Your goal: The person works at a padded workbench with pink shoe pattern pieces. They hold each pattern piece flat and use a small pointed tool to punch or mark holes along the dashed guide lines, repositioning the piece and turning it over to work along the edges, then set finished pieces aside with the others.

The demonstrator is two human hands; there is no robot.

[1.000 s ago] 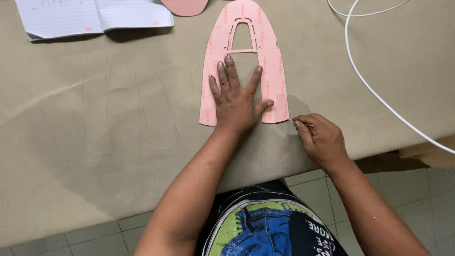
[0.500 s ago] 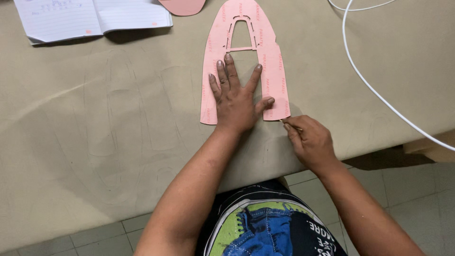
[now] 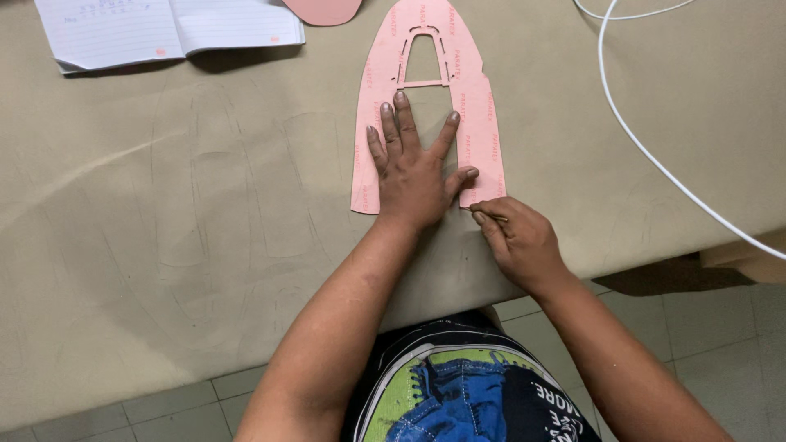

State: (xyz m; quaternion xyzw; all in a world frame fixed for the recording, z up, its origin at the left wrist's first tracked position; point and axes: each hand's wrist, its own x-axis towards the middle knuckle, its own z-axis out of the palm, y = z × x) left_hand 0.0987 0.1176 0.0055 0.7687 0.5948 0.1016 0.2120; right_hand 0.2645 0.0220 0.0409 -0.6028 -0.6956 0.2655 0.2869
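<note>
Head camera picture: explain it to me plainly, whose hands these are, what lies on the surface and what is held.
The view comes from a camera worn on a person's head, looking down at their own two bare hands. The left hand lies flat, fingers spread, pressing a pink, arch-shaped flat pattern piece with a cut-out window onto a large beige sheet covering the table. The right hand pinches a thin pointed tool at the pattern's lower right corner. An open lined notebook lies at the upper left, and a white cable curves across the right.
</note>
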